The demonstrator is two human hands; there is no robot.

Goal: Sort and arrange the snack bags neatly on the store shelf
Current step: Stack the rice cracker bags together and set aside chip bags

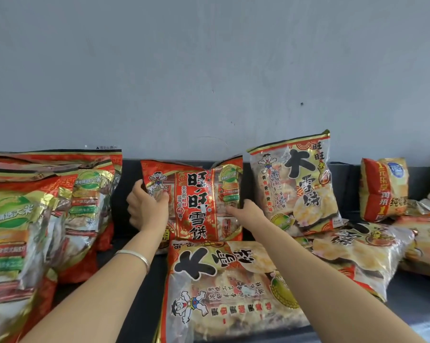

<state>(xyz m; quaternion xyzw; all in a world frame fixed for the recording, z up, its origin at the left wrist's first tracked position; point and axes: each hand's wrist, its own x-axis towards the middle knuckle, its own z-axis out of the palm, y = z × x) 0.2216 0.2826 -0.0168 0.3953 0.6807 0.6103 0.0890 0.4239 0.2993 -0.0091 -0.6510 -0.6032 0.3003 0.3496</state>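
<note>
Both hands are on one bag. The left hand (147,206) grips the left edge of the red bag (196,201), thumb on the front and fingers curled behind it. The right hand (248,212) presses against the bag's lower right side with its fingers around the edge; those fingertips are hard to make out against the print. The red bag stands upright at the back of the dark shelf (134,293), against the grey wall (209,70). A bracelet (134,256) circles the left wrist.

Just in front of the red bag, one clear bag (223,293) lies flat, face up, its lower end cut off by the frame. To the right, a second clear bag (295,181) stands leaning, and a third (352,251) lies flat below it, partly under the standing one. Further right one small yellow bag (384,189) stands upright; beyond it more packets are cut off at the edge and cannot be counted.

On the left a stack (43,214) of upright red-and-gold bags stands well apart from the held bag. At least three overlap there, but they hide each other and blur, so the exact number is unclear.
</note>
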